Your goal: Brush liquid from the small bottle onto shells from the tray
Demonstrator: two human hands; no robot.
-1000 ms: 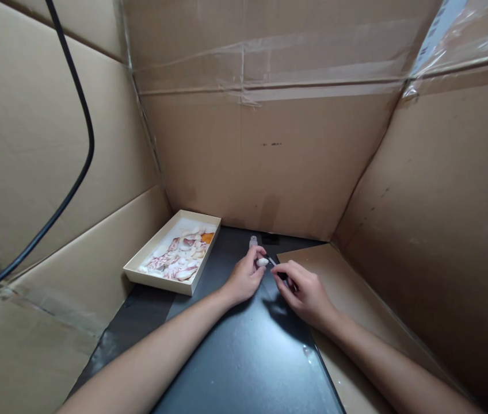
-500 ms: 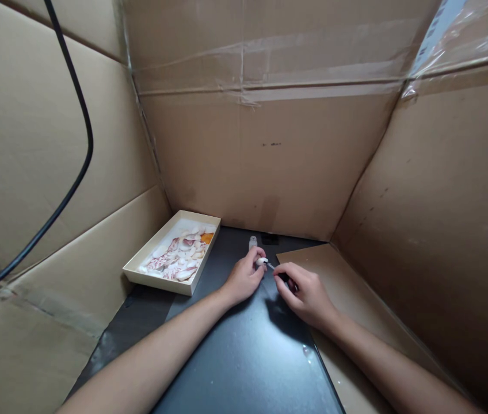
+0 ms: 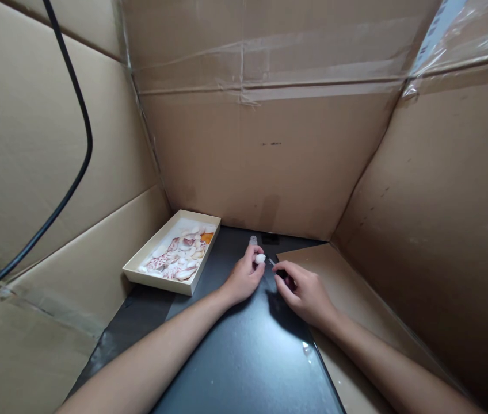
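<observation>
Between its thumb and fingers, my left hand (image 3: 244, 276) holds a small white shell (image 3: 260, 259). My right hand (image 3: 304, 289) pinches a thin brush-like tool (image 3: 272, 263) with a dark handle mostly hidden in the fingers. The tool's tip points at the shell, with a small gap between them. Just behind my left hand stands a small clear bottle (image 3: 253, 240). To the left, a shallow cream box (image 3: 157, 282) holds several white, reddish-patterned and orange shells (image 3: 183, 253).
Cardboard walls (image 3: 244, 161) enclose the dark table (image 3: 227, 356) at the back and both sides. A flat cardboard sheet (image 3: 334, 270) lies under my right forearm. A black cable (image 3: 86, 115) hangs at the left. A small clear blob (image 3: 306, 347) is near the sheet's edge.
The shell has turned in my left hand and shows a rounder white side. The tool tip has drawn slightly away from it, and my right hand has shifted a little.
</observation>
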